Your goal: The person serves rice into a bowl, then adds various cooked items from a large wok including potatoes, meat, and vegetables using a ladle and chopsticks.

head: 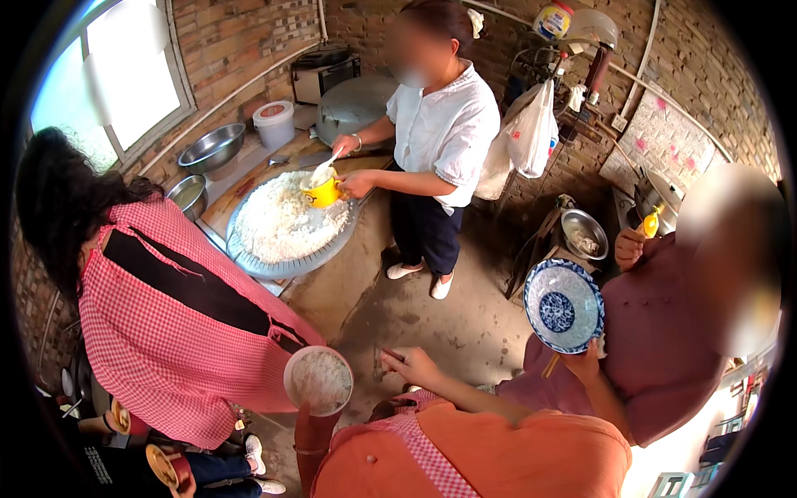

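Observation:
A pale bowl of white rice (319, 381) is held up before me by my left hand (306, 408), which grips its near side from below. My right hand (418, 367) is closed around a thin brown utensil (392, 355), probably chopsticks; its far end is blurred. Beyond the bowl stands a person in a red checked apron (205, 324), turned away from me. Further off, a large blue-grey round tray (292, 267) carries a broad heap of cooked rice (280, 215). Over it, a person in a white shirt (439, 137) holds a yellow cup (322, 194) and a white scoop (327, 163).
At right, a person in a maroon top (647, 324) holds a blue-and-white bowl (563, 305). Metal basins (213, 149), a white lidded bucket (274, 124) and a large domed lid (355, 106) stand near the wall. Another person's hand holds a bowl (163, 465) at lower left.

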A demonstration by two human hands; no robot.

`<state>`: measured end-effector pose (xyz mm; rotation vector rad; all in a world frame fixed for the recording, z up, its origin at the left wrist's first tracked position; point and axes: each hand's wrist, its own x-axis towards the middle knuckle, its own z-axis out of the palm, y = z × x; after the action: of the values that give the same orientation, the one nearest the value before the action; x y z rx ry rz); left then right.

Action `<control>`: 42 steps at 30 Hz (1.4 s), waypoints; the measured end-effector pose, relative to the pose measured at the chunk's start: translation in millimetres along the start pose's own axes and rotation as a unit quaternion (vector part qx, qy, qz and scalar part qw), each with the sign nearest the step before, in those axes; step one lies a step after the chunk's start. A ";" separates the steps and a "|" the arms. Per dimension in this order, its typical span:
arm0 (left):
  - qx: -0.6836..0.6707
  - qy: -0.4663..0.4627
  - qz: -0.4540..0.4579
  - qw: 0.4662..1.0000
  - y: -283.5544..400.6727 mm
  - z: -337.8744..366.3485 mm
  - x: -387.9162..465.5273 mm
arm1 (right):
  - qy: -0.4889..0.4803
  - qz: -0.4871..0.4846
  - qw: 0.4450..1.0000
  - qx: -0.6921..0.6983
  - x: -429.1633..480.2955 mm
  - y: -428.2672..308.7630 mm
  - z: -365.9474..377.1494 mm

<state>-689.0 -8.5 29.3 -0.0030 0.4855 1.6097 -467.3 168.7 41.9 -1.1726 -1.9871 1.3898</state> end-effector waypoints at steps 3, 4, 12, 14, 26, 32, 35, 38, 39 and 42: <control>0.036 0.016 -0.008 0.999 -6.1 1.4 9.3 | 0.022 0.006 0.999 0.030 -5.1 -1.6 -13.7; 0.058 0.024 -0.003 0.998 -7.6 2.3 11.3 | 0.031 0.009 0.998 0.046 -5.9 0.0 -13.3; 0.143 0.030 0.036 0.989 -13.2 15.6 -3.7 | 0.035 0.034 0.999 0.011 -2.3 9.4 -3.9; 0.141 0.066 0.033 0.987 -16.6 21.6 -4.2 | 0.033 0.037 0.999 -0.002 0.6 19.8 -8.6; 0.091 0.150 0.161 0.971 -11.0 5.9 -53.6 | -0.117 -0.098 0.977 -0.147 62.7 -3.3 49.4; 0.022 0.218 0.263 0.940 -19.0 -10.3 -109.4 | -0.256 -0.135 0.945 -0.153 57.1 -52.2 106.5; -0.018 0.213 0.306 0.928 -5.1 -8.8 -139.9 | -0.291 -0.102 0.934 -0.180 57.2 -58.9 133.9; -0.034 0.217 0.371 0.902 2.9 -24.2 -171.1 | -0.332 -0.087 0.921 -0.184 50.8 -66.9 165.3; -0.045 0.245 0.384 0.889 4.0 -29.7 -181.3 | -0.347 -0.116 0.918 -0.153 45.3 -73.5 175.5; -0.082 0.290 0.422 0.855 1.1 -48.7 -206.3 | -0.397 -0.158 0.897 -0.111 36.3 -91.0 196.0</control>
<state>-681.1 -219.7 45.0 -0.4794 0.8900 2.5307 -668.5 81.9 43.6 -0.3002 -2.7870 1.6437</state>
